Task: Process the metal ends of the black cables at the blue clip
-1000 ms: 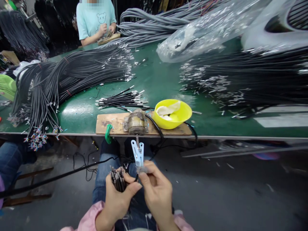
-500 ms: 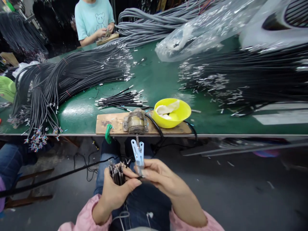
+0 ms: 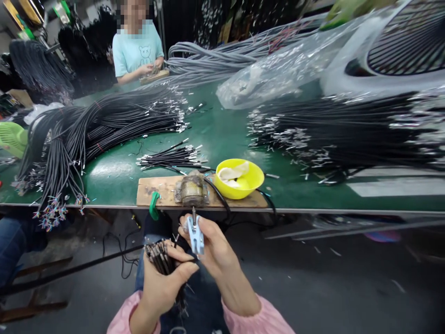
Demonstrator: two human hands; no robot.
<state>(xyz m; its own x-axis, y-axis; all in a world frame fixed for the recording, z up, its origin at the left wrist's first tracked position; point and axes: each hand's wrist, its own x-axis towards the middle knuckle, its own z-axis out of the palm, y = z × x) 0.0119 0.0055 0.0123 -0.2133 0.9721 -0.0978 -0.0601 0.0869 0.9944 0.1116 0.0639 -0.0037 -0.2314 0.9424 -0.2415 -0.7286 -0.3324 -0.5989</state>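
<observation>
My left hand (image 3: 163,283) is closed round a bundle of short black wires (image 3: 160,256) held upright over my lap. My right hand (image 3: 212,246) pinches a pale blue clip (image 3: 195,234) that hangs on the shaft of a small motor (image 3: 191,190). The motor is fixed to a wooden board (image 3: 156,195) at the front edge of the green table (image 3: 222,130). A yellow bowl (image 3: 238,178) with something pale inside stands on the board's right end. A small loose pile of short wires (image 3: 174,157) lies just behind the board.
Big bundles of black cables (image 3: 86,130) lie at the left and black cables (image 3: 347,130) at the right. Grey cables (image 3: 208,60) and a plastic bag (image 3: 278,74) sit at the back. A fan (image 3: 399,51) is far right. A person in a light blue shirt (image 3: 137,48) works across the table.
My right hand has risen from beside the wire bundle to the blue clip at the motor shaft. The view has tilted up slightly. My left hand keeps hold of the bundle.
</observation>
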